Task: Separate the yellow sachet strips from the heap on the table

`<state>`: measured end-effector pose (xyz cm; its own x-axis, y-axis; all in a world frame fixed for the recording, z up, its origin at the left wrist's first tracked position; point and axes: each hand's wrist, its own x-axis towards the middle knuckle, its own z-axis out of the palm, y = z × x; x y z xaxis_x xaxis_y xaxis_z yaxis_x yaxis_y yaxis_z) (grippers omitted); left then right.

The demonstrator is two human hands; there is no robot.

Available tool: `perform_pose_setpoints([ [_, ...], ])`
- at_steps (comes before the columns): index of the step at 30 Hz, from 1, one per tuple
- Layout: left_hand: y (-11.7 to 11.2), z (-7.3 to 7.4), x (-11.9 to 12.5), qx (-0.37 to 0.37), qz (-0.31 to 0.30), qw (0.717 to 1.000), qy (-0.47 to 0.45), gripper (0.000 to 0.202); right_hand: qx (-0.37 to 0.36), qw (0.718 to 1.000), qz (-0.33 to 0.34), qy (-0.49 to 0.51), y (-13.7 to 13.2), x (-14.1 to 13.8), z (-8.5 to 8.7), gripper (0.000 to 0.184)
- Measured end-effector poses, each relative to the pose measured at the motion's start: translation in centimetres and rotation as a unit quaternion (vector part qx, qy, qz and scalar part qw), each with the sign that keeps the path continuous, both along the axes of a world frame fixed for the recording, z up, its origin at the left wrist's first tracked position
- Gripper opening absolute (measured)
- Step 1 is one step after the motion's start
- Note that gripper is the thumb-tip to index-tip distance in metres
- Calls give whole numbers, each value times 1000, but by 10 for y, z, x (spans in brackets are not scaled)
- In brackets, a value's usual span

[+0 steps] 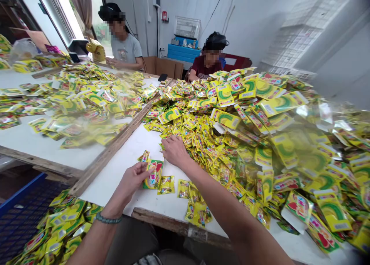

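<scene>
While the left hand has its fingers clamped on a carton over the white table, the right hand is at the sachet pile; whether its fingers close, I cannot tell. Picking seems in hand; the next move probably needs light pinching.

The white surface is heaped with yellow sachets and cartons; near its front edge, loose sachets are scattered.

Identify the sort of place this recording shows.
Probably a packing workshop: yellow cartons are heaped on the worktable beside piled sachets, and a blue crate holds more cartons.
</scene>
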<state>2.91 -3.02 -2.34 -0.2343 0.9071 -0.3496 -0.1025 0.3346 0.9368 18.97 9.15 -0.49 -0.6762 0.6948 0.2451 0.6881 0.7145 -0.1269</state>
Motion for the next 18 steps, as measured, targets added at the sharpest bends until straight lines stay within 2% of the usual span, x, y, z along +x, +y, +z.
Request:
perform_pose_setpoints([
  [2,-3,-4,0,10,-2,1000,15,61,-9,1000,-5,-10,7,-7,-1,17],
  [5,-7,-9,-4,39,-6,995,92,59,-30,992,-68,106,2,3,-1,28],
  [8,-11,-8,-5,67,-21,987,146,54,-112,955,-97,258,-18,26,-1,27],
  [10,-11,-4,0,75,-37,988,128,53,-163,936,-86,301,-34,41,-3,25],
  [12,-11,2,8,66,-61,992,86,53,-170,939,-66,290,-48,51,-6,24],
  [14,-11,7,14,46,-73,995,54,55,-149,958,-40,241,-56,57,-10,24],
  [18,-13,10,19,28,-59,997,45,59,-96,989,-8,115,-59,64,-10,33],
])
